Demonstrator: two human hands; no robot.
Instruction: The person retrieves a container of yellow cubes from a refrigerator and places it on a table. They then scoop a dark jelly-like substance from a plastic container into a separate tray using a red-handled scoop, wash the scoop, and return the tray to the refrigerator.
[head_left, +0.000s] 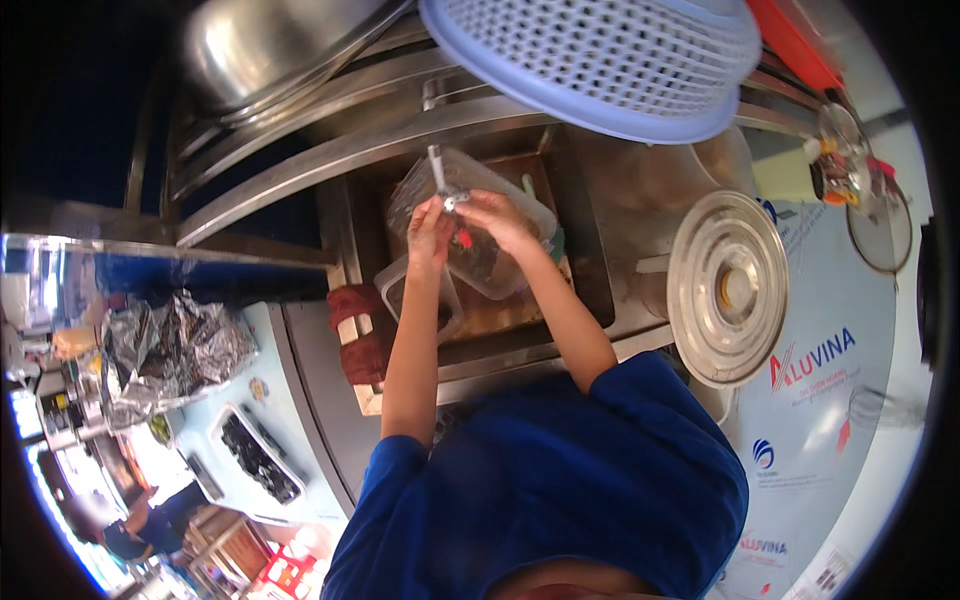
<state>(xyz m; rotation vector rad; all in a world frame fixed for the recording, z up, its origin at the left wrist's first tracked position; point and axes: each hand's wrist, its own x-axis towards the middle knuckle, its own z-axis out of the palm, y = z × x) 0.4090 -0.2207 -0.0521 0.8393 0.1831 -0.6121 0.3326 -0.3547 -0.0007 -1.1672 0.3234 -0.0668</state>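
Both hands meet over a metal sink (592, 247), just below the end of a faucet spout (437, 169). The fingers of my left hand (427, 236) and my right hand (496, 217) pinch a small white-and-grey piece (450, 203). Whether it is joined to the spout cannot be made out. Under the hands a large clear plastic container (502, 277) sits tilted in the sink, with dark bits in it. Something small and red (465, 239) shows just below my fingers. A second clear container (390, 283) lies by my left forearm, partly hidden.
A blue plastic colander (600, 67) and a steel bowl (262, 52) rest on the metal rack (360, 146) above. A round metal lid (727, 289) stands to the right. Dark red cloth (356, 330) hangs at the sink's left edge. Another person (142, 521) is far left.
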